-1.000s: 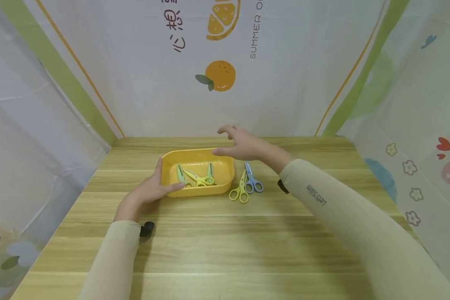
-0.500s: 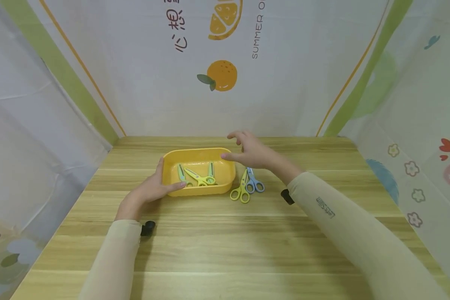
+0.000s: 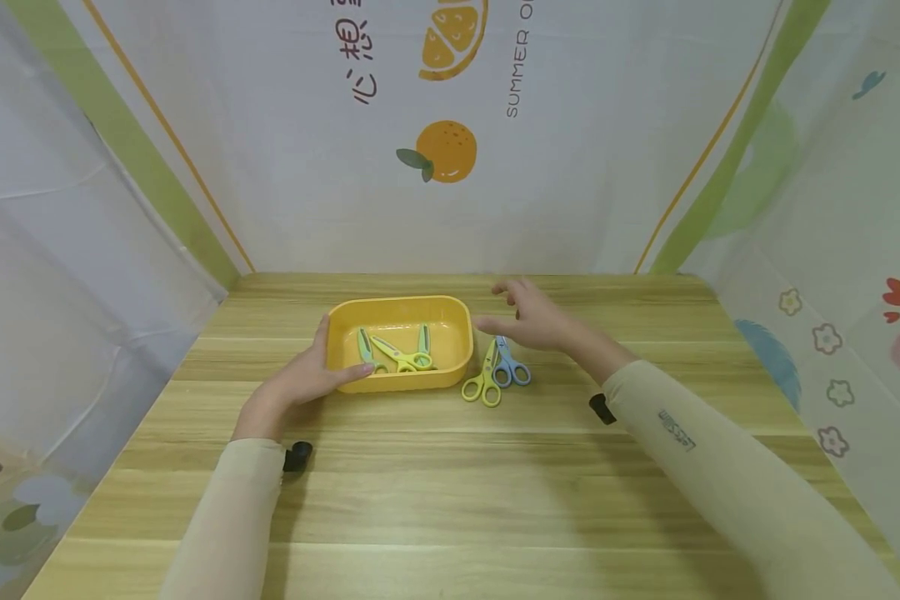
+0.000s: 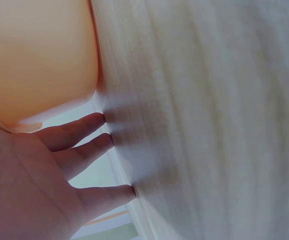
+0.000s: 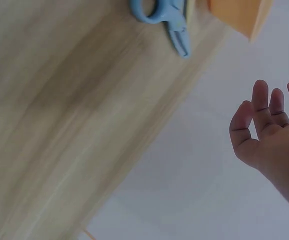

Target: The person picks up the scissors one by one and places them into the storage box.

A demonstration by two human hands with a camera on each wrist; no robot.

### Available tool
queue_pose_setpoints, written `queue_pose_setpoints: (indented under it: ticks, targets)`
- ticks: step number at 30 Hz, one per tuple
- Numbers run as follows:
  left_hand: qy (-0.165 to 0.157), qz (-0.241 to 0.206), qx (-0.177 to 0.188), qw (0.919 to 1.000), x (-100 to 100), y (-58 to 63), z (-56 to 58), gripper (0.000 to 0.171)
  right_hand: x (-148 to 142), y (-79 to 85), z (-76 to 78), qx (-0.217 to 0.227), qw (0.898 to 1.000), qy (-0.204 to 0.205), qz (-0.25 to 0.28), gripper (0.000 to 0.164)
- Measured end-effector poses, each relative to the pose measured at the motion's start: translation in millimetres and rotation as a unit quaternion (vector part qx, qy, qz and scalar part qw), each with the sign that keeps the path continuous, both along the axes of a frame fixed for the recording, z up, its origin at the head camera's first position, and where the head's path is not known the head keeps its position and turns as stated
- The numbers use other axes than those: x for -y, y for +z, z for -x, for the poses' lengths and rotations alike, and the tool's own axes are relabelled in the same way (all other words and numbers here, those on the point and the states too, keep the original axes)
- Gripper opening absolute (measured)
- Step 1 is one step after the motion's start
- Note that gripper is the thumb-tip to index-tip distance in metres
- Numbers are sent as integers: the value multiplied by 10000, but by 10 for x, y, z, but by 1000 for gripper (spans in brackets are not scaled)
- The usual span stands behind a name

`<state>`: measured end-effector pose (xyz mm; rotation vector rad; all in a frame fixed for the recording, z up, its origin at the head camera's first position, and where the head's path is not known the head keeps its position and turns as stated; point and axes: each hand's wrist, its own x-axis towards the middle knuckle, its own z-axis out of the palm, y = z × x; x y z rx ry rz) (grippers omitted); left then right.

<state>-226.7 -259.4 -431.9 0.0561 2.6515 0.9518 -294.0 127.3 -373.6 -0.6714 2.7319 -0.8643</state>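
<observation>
My left hand (image 3: 300, 382) holds the left end of a yellow plastic bin (image 3: 397, 382), thumb over the front rim and a finger along the left side. In the left wrist view, the outer fingers (image 4: 77, 159) are spread with their tips down at the table. Inside the bin lie yellow scissors (image 3: 403, 357) and two light-green scissors, one (image 3: 365, 346) at the left and one (image 3: 423, 342) at the right. My right hand (image 3: 536, 319) hovers, holding nothing, above yellow-green scissors (image 3: 487, 377) and blue scissors (image 3: 507, 365) lying beside the bin.
The wooden table (image 3: 450, 483) ends at a white printed curtain (image 3: 330, 200) behind the bin. More patterned cloth (image 3: 832, 333) hangs on the right. A black wrist-camera mount (image 3: 297, 457) sits on the left wrist, another (image 3: 602, 408) on the right.
My right hand has moved right, from over the bin's right end to above the scissors beside it. The left hand stays on the bin, and the scissors lie as before.
</observation>
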Motion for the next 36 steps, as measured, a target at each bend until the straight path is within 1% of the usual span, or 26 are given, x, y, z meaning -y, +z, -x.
queue_pose_setpoints:
  ticks: [6, 9, 13, 17, 23, 29, 36]
  targets:
    - [14, 7, -22, 10000, 9, -24, 12, 140, -99, -168, -15, 241, 9996, -53, -148, 86]
    - [5, -3, -32, 10000, 9, -29, 14, 139, -136, -253, -42, 256, 9991, -117, -328, 89]
    - [-10, -4, -28, 10000, 6, -30, 16, 139, -164, -344, -74, 320, 9982, -227, -454, 89]
    - [-14, -33, -29, 10000, 5, -24, 15, 139, -189, -418, -87, 335, 9976, -211, -571, 91]
    - [-30, -88, -54, 9999, 7, -5, 14, 140, -197, -506, -89, 260, 9957, -87, -885, 92]
    - [-19, -129, -41, 9999, 15, -13, 19, 139, -193, -562, -97, 366, 9947, -115, -949, 91]
    - [2, -113, 20, 9999, 19, -20, 19, 139, -206, -603, -105, 364, 9942, -69, -1009, 87]
